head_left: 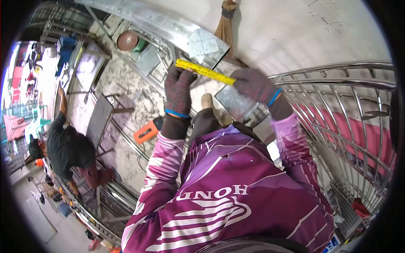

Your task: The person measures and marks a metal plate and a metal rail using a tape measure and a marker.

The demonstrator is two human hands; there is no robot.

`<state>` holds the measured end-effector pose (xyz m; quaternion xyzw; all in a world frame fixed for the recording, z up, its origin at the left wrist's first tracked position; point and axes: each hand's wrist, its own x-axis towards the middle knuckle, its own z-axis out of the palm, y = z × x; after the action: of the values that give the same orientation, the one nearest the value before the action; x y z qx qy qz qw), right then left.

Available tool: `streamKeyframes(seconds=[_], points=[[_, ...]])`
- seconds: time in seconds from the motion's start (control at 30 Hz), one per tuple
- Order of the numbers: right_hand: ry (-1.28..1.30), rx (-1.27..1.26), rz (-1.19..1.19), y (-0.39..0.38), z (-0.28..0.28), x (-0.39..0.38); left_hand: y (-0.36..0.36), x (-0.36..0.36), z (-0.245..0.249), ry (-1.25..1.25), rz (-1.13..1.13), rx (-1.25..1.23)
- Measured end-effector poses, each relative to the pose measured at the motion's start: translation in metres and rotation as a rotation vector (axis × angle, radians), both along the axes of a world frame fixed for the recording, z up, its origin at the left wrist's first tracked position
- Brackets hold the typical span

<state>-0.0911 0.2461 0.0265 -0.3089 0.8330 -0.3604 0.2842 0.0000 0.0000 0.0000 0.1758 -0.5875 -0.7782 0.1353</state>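
Observation:
A yellow tape measure (206,72) stretches between my two gloved hands at chest height, its blade sloping down to the right. My left hand (179,86), in a dark knit glove with a blue cuff, has its fingers closed on the blade near its left end. The fingers of my right hand (254,86), gloved alike, wrap round the other end; any tape case there is hidden in the palm. Beyond the blade, a square metal plate (206,44) lies by the wall. Another grey metal plate (239,103) is on the floor below my right hand.
Curved shiny metal railings (337,84) rise on my right. An orange tool case or machine (147,131) lies on the floor at left. A co-worker in dark clothes (69,147) bends near a metal table (100,118). A straw broom (225,27) leans on the wall.

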Motion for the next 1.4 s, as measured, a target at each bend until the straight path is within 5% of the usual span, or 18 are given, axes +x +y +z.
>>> streamKeyframes(seconds=[0.07,0.2,0.43,0.47,0.6,0.83,0.93,1.0,1.03,1.1,1.13,1.2,1.33,1.4], points=[[0.072,0.049,0.025,0.019,0.018,-0.017,-0.002,0.003,0.021,-0.047,0.024,-0.109],[0.226,0.292,0.043,0.04,0.035,-0.049,0.015,-0.004,-0.013,-0.087,-0.164,-0.13],[0.393,0.144,0.106,-0.015,0.01,-0.093,-0.022,-0.057,-0.026,0.044,-0.059,0.043],[0.569,0.097,0.162,-0.018,0.0,-0.097,-0.03,-0.058,-0.03,0.034,-0.052,-0.016],[0.373,0.148,0.1,-0.024,0.005,-0.106,-0.045,-0.06,-0.049,0.019,-0.104,-0.071],[0.445,0.209,0.044,-0.026,0.015,-0.1,-0.039,-0.06,-0.034,0.032,-0.135,-0.061],[0.547,-0.034,0.165,-0.04,0.011,-0.106,-0.038,-0.06,-0.03,0.024,-0.133,-0.263],[0.992,-0.999,0.351,-0.049,-0.042,-0.131,-0.034,-0.059,-0.026,0.055,-0.152,-0.325],[0.99,-0.998,0.346,-0.052,-0.019,-0.119,-0.034,-0.06,-0.026,0.091,-0.166,-0.39],[0.624,-0.104,0.227,-0.044,0.032,-0.095,-0.037,-0.061,-0.026,0.061,-0.189,-0.397],[0.62,-0.099,0.224,-0.045,0.015,-0.1,-0.038,-0.062,-0.026,0.035,-0.206,-0.407],[0.749,-0.91,0.282,-0.056,-0.028,-0.116,-0.04,-0.063,-0.028,0.023,-0.189,-0.42],[0.751,-0.987,0.282,-0.053,-0.022,-0.114,-0.041,-0.062,-0.034,0.056,-0.17,-0.391],[0.661,-0.117,0.244,-0.043,0.023,-0.098,-0.036,-0.063,-0.032,0.074,-0.155,-0.344]])
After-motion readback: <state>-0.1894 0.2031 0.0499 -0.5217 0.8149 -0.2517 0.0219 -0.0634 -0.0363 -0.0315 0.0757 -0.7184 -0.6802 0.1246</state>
